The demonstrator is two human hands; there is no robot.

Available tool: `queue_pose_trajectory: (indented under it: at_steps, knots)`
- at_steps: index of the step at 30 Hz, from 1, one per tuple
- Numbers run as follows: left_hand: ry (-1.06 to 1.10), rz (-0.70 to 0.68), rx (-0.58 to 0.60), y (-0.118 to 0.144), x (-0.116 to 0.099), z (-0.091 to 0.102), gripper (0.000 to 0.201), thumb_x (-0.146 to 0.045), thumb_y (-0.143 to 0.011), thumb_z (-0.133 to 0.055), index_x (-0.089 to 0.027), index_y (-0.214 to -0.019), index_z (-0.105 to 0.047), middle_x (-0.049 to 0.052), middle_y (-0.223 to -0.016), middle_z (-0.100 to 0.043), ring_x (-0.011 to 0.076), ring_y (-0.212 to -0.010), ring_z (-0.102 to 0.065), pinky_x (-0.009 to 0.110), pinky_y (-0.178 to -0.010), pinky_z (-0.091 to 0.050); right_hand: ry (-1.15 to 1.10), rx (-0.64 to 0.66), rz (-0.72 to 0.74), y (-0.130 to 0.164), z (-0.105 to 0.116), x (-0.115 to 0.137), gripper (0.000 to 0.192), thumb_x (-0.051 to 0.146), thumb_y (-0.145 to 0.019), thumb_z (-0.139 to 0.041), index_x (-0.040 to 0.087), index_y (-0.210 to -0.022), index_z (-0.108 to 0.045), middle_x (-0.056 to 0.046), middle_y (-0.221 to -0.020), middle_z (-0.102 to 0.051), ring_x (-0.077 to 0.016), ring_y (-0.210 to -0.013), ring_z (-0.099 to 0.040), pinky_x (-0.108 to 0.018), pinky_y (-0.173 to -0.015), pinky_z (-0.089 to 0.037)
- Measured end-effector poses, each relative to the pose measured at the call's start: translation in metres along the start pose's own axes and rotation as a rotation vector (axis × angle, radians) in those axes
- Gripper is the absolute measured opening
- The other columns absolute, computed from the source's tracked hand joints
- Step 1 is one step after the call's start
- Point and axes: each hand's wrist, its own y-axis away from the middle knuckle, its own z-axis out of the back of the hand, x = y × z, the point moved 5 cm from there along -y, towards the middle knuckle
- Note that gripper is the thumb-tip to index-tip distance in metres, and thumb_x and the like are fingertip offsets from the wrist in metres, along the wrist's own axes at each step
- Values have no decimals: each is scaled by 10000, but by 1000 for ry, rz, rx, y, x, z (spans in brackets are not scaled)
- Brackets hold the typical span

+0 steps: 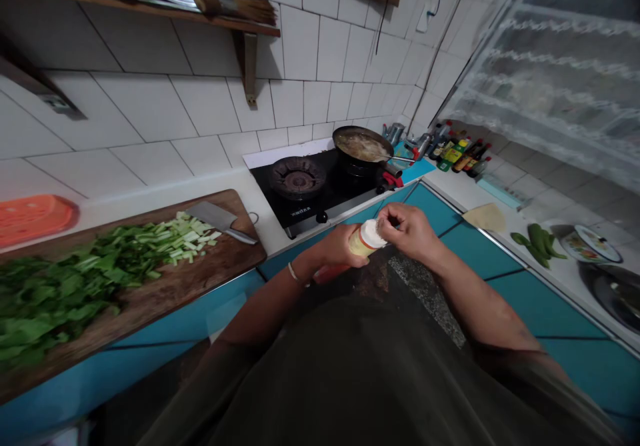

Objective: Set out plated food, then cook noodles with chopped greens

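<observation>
A dark shirt (360,373) fills the bottom of the view, nearest the camera, and both forearms reach forward from it over the blue cupboard fronts (525,299). The left hand (336,246) is wrapped around a small bottle (361,243) with a pale yellowish body, held in the air just in front of the chest, near the edge of the worktop (165,196) and below the stove (320,186). The right hand (407,227) is closed on the bottle's white cap (373,234), fingers pinched around its rim. A thin bracelet (294,274) sits on the left wrist. To the left, a wooden cutting board (165,293) lies on the worktop, covered with chopped greens (75,279); a cleaver (220,221) rests at the board's far end, just beside the pale cut stems. An orange lid (33,216) lies behind the board against the tiled wall. On the black stove, the left burner (297,176) is bare and a dark wok (363,147) with brownish liquid stands on the right one. Beyond it, several sauce bottles (457,154) are grouped in the corner. On the right worktop lie green peppers (537,243) beside a patterned plate (590,245).
</observation>
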Motion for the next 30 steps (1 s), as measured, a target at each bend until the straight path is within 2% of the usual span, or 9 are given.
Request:
queue_pose_trajectory:
  at_steps: [2,4,8,11,14,18,22,27,30]
  knots:
    - [68,3,121,0,-1,-2,535,-342,-518,-827,-136,-981,-654,33,-857,-689,193,-768,-616,307,-699,-491,-103,74,-84,0,-5,-5,172,281,-849,-529,180,-710,-534,15,-614,-519,-96,-555,-420,-233,-536,-324]
    - [73,7,175,0,-1,0,561,-366,-517,-829,-137,-998,-652,32,-865,-691,194,-773,-617,310,-702,-497,-119,117,-114,-1,-7,-8,199,318,-864,-527,173,-731,-558,10,-621,-531,-99,-557,-429,-232,-530,-332]
    - [-91,33,52,-5,3,9,591,-340,-527,-821,-148,-1060,-655,49,-945,-706,215,-829,-631,334,-770,-499,146,81,-7,-3,0,-4,169,295,-882,-552,156,-882,-649,-53,-796,-659,-135,-682,-552,-262,-634,-404]
    - [-90,24,13,-7,5,7,600,-317,-535,-813,-158,-1095,-666,55,-972,-711,229,-857,-641,349,-798,-500,388,111,121,-4,0,2,228,293,-937,-520,155,-986,-695,-96,-905,-701,-166,-770,-604,-285,-692,-419]
    - [-35,4,-24,-7,7,5,551,-300,-531,-819,-165,-1050,-692,57,-935,-714,227,-814,-644,341,-746,-502,530,136,236,-6,-2,5,275,289,-976,-470,155,-954,-709,-99,-853,-693,-171,-753,-599,-290,-673,-403]
    - [-8,-38,15,-4,5,3,422,-262,-511,-828,-188,-911,-718,37,-797,-704,193,-675,-616,301,-630,-482,534,196,303,-5,-4,9,305,267,-974,-433,155,-849,-688,-85,-766,-658,-158,-685,-558,-293,-645,-382]
    - [38,-85,131,4,-8,6,404,-254,-487,-830,-189,-872,-723,5,-718,-694,155,-580,-590,248,-537,-450,237,226,156,-3,-1,10,245,255,-919,-467,152,-813,-662,-59,-739,-645,-127,-656,-542,-263,-621,-389]
    - [73,-84,369,9,-20,10,370,-250,-490,-827,-173,-832,-712,3,-702,-685,158,-587,-586,246,-551,-451,-463,380,-318,0,-15,-2,233,375,-839,-593,160,-760,-638,16,-574,-571,-88,-506,-490,-211,-488,-384]
    - [110,-83,403,7,-21,12,427,-272,-500,-833,-175,-898,-715,24,-774,-698,180,-669,-601,268,-626,-475,-756,433,-513,0,-28,-10,269,430,-772,-681,163,-768,-648,28,-539,-558,-85,-463,-482,-212,-460,-420]
